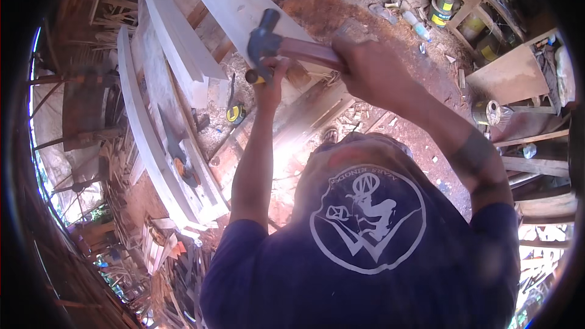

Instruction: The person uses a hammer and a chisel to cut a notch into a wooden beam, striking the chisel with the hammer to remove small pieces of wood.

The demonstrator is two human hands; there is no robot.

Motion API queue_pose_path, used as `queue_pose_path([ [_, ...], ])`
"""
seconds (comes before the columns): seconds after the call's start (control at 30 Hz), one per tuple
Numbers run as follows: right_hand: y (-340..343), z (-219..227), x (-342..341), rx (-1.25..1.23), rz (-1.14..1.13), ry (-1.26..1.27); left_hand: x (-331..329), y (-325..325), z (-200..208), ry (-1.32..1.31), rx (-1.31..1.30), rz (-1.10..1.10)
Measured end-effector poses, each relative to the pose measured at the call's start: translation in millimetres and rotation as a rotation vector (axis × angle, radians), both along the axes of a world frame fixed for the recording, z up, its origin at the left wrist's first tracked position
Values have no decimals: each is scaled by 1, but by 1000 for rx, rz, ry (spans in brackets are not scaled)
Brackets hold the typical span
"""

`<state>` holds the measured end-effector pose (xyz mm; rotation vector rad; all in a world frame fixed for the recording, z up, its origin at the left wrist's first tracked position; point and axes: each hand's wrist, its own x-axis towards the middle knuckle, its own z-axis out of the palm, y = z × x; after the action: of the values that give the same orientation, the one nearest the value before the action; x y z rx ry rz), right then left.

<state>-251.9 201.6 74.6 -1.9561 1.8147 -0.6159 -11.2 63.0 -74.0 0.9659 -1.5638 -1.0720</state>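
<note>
My right hand [372, 70] grips the reddish wooden handle of a hammer [286, 47]. Its dark steel head [262, 38] hangs just above my left hand [272, 82]. My left hand is closed around a short tool with a rounded yellow-and-dark end [251, 77], held against a pale wooden plank [244, 6] that slants away from me. A small brown wooden piece [298, 75] sits right beside my left hand. My dark blue shirt with a white print [365, 219] fills the lower middle and hides what lies beneath.
Several long white planks [167, 36] lie stacked on the left. A yellow-and-black tape measure [236, 113] rests on the sawdust. A dark tool [180, 161] lies on a plank. Cans [443, 7] and a tin [487, 113] stand on wooden shelves at right. Red dirt floor [426, 140] holds wood scraps.
</note>
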Motion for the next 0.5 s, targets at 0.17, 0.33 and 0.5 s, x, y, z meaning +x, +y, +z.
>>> queue_pose_path([
  [0.17,37,-21,-37,-1,-228,-267,-12,-10,16,12,-52,-24],
  [0.33,43,-16,-46,18,-392,-323,-48,-10,62,-163,-75,-119],
  [0.5,45,-12,-44,72,-451,-361,-36,-13,65,52,-42,-186],
])
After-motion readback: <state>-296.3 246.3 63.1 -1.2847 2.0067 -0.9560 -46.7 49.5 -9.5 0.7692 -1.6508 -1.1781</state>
